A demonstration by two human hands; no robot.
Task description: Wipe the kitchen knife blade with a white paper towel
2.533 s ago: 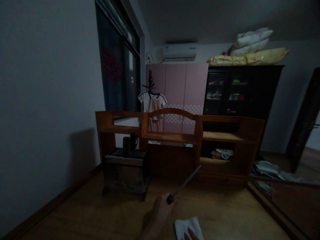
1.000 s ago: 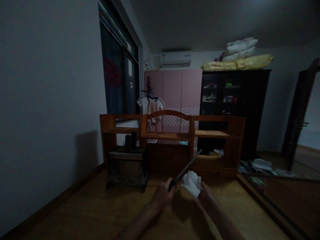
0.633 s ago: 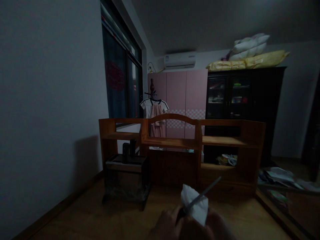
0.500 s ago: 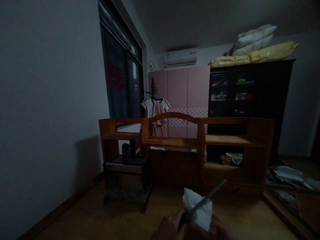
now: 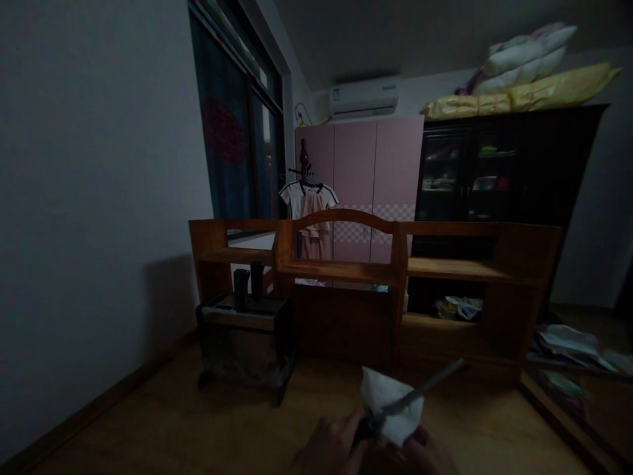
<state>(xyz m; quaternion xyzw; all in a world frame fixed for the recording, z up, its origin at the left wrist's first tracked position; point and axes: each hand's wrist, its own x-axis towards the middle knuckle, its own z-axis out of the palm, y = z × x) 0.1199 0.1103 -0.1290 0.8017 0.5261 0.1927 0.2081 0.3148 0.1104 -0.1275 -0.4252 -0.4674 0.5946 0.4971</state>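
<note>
My left hand (image 5: 330,446) is closed round the dark handle of a knife (image 5: 425,388) low in the middle of the view. Its thin blade points up and to the right. My right hand (image 5: 425,454) holds a crumpled white tissue (image 5: 388,404) against the base of the blade. Both hands are dim and partly cut off by the bottom edge. They hover over a wooden table top (image 5: 222,422).
A wooden desk-top shelf unit (image 5: 346,270) stands at the far side of the table. A dark knife block (image 5: 244,343) with two handles sits at its left. Papers (image 5: 568,343) lie at the right. A wall runs along the left.
The right hand brought the tissue up from the table to the blade. Both hands with knife and tissue dropped lower and shifted right in view as the camera moved.
</note>
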